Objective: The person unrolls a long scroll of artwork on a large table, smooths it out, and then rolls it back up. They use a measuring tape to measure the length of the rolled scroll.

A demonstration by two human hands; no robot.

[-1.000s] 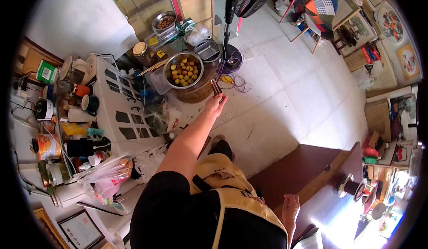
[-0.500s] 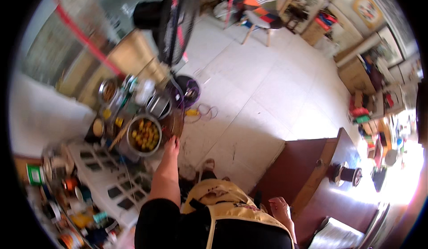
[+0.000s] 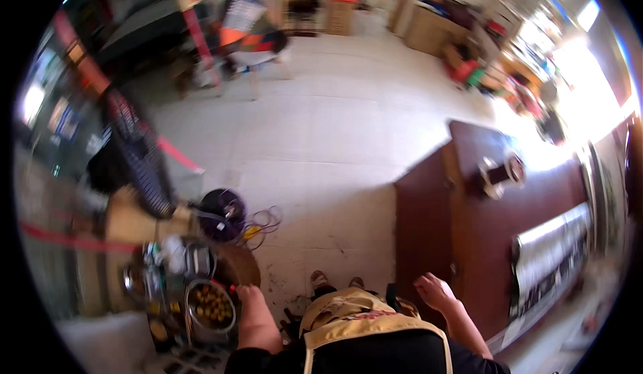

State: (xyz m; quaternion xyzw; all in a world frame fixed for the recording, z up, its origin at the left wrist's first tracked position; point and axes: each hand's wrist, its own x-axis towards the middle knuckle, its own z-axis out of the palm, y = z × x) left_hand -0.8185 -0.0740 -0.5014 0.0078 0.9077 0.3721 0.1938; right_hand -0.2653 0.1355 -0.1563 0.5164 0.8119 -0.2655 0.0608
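My left hand (image 3: 249,295) is at the lower left, its fingers closed beside the rim of a metal pot (image 3: 232,320). A small red bit shows at its fingertips; what they grip, if anything, I cannot make out. Yellow-brown chunks (image 3: 213,305) lie in the pot. Just beyond the hand is a round brown wooden surface (image 3: 242,265). My right hand (image 3: 435,291) hangs in the air on the right, holding nothing, its fingers loosely apart near the side of a dark red-brown wooden cabinet (image 3: 423,220).
A black fan (image 3: 137,153) stands at the left, with a dark round tub (image 3: 223,214) and a purple cable (image 3: 268,218) on the floor nearby. A roll on a stand (image 3: 504,172) and a grey printed sheet (image 3: 552,257) lie on the cabinet. A patchwork chair (image 3: 251,36) stands farther off.
The view has swung to the right, so the pot and fan sit lower and farther left. My left hand stays beside the pot. My right hand has come up and forward beside the cabinet.
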